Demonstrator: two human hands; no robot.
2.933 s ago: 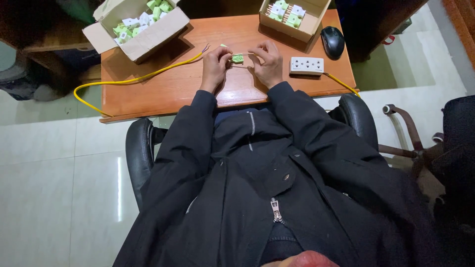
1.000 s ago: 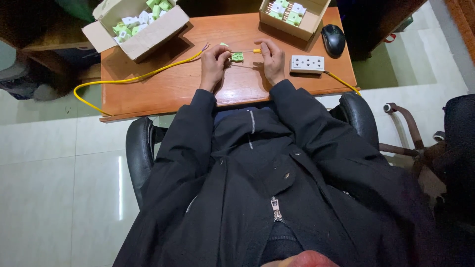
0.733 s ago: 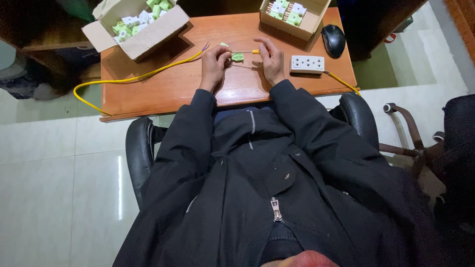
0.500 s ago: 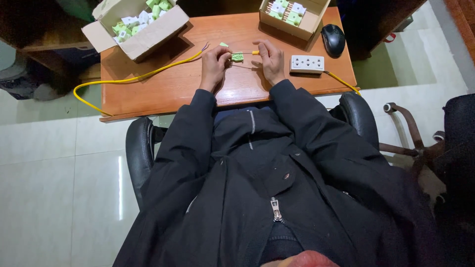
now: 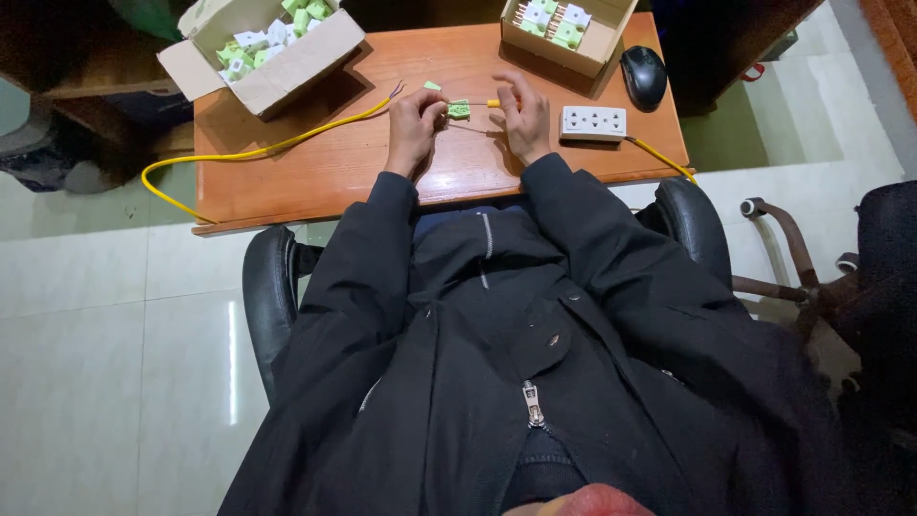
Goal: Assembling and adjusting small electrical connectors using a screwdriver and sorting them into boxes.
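Almost nothing moved since the earlier frames: both hands stay at the same spot on the wooden desk point(image 5: 315, 172), same pose. Left hand point(image 5: 413, 129) pinches a small green connector block point(image 5: 459, 110) between thumb and fingertips, closed on it. Right hand point(image 5: 522, 119) sits just right of the block, fingers curled; a yellow-handled tool point(image 5: 494, 102) shows at its fingertips, touching the block side, but whether the hand really grips it, cannot tell, too small. Block is held just above the desk, near its middle, slightly toward the far edge. Yellow cable point(image 5: 248, 153) runs from the left hand leftward over the desk and loops off its left edge. Open cardboard box of green and white parts point(image 5: 263, 43) at the desk's far left corner; second smaller box point(image 5: 568, 33) at far right-centre. White power strip point(image 5: 593, 122) just right of the right hand, black mouse point(image 5: 643, 75) beyond it.
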